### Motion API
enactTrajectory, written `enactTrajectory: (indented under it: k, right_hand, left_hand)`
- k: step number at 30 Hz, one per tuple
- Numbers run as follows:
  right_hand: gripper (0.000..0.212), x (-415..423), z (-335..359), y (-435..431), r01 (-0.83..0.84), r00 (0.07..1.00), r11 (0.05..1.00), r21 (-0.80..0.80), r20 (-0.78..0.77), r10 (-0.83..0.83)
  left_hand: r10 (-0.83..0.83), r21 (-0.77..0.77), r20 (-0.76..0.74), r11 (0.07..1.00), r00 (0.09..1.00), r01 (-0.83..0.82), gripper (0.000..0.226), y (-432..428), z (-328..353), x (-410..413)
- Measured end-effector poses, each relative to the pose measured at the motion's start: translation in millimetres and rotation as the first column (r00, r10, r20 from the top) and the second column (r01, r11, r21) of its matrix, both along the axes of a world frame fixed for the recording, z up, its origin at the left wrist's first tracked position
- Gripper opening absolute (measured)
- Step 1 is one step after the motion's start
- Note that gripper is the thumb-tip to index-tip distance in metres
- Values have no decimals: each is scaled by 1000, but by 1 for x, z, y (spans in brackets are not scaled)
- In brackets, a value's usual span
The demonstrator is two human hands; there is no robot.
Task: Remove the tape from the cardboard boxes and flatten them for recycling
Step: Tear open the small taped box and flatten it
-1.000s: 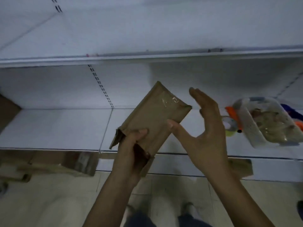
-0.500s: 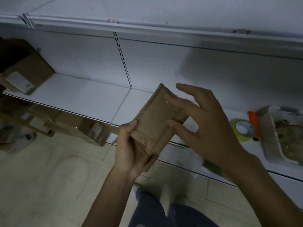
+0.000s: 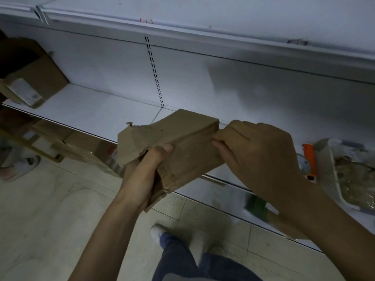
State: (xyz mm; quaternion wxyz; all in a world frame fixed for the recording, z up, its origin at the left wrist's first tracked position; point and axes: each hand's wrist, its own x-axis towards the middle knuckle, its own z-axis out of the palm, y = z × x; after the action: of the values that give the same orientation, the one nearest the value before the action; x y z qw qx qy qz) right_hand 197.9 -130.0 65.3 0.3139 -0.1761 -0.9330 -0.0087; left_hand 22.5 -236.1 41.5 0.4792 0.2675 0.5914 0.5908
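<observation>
A small brown cardboard box [image 3: 188,151] is held in mid-air in front of a white shelf. Its left end has torn, opened flaps. My left hand [image 3: 146,173] grips the box from below at that torn end, thumb on the front face. My right hand [image 3: 257,157] has its fingers curled at the box's right end and pinches there with the fingertips; what it pinches is too small to make out. No tape is clearly visible on the box.
The white shelf [image 3: 97,110] runs behind the box. A larger cardboard box [image 3: 30,82] stands on it at far left. More cardboard [image 3: 77,147] lies under the shelf. An orange cutter [image 3: 309,159] and a white basket [image 3: 336,175] sit at right. The floor is tiled.
The box has turned from upright to lying sideways. My right hand went from open beside it to pinching its right end. The view swung left and down.
</observation>
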Motion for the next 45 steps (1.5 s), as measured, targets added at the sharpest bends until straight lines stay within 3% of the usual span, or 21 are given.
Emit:
enactTrajectory:
  k: [2,4,7,10,12,15,19,22,24,25,26,27,28,29,30,32,34,37,40,42,45]
  right_hand:
    - [17,2,5,0,30,998,997,-76,58,-26]
    - [15,4,9,1,-13,996,988,-152,88,26]
    - [15,7,10,4,-146,986,960,-240,41,160]
    - [21,9,3,5,-140,983,988,-68,108,146]
    - [22,9,-7,5,-124,991,989,-77,38,127]
    - [20,6,-18,6,-112,991,963,-244,-104,89]
    - [24,8,-27,8,-58,997,901,-430,-67,32]
    - [8,10,-23,10,-141,990,859,-493,-73,121]
    - [11,13,-18,13,-234,972,738,-632,-179,154]
    - [15,15,-17,16,-295,953,615,-731,-273,133]
    - [18,18,-16,19,-392,912,413,-822,-405,62]
    - [19,20,-14,21,-529,838,131,-838,-540,-74]
    - [17,21,-16,23,-648,755,-133,-750,-610,-240]
    - [13,21,-18,23,-745,665,-299,-597,-625,-409]
    - [12,19,-22,23,-803,593,-348,-484,-589,-549]
    - [18,16,-29,20,-875,462,-288,-390,-493,-737]
    - [24,13,-34,17,-888,418,-264,-377,-420,-806]
    - [35,10,-39,14,-748,569,-272,-605,-374,-733]
    - [34,10,-45,9,-484,761,-50,-874,-392,-517]
    - [33,8,-44,6,-526,758,-43,-849,-446,-476]
    - [17,8,-39,7,-579,721,12,-815,-519,-459]
  left_hand:
    - [18,-4,-34,1000,999,-18,47,1,-1,4]
    - [76,80,72,993,994,-82,41,-3,-1,7]
    - [73,28,168,997,983,-79,40,2,0,6]
    - [102,-6,140,995,985,-102,11,10,-1,7]
    - [125,43,79,991,989,-128,26,12,-4,8]
    - [122,80,62,989,991,-126,35,15,-3,8]
    - [80,58,55,995,995,-83,29,19,0,7]
    - [50,21,80,998,996,-52,28,22,0,5]
    - [64,-58,162,997,985,-55,28,24,-2,3]
    - [69,-96,208,994,976,-50,27,25,-4,1]
    - [70,-115,253,992,965,-42,24,26,-6,0]
    - [71,-116,299,993,952,-38,20,27,-8,0]
    - [72,-103,338,994,939,-39,20,28,-11,0]
    - [67,-93,353,995,933,-36,20,30,-13,1]
    - [60,-84,352,996,934,-33,19,32,-15,2]
    - [52,-55,328,998,943,-36,18,36,-19,2]
    - [53,-5,314,999,948,-54,18,39,-22,0]
    - [41,61,325,996,945,-65,27,37,-27,-7]
    - [19,84,356,995,934,-53,29,34,-30,-16]
    - [32,46,354,998,935,-52,28,34,-30,-19]
    - [63,-145,283,989,957,-22,34,40,-28,-15]
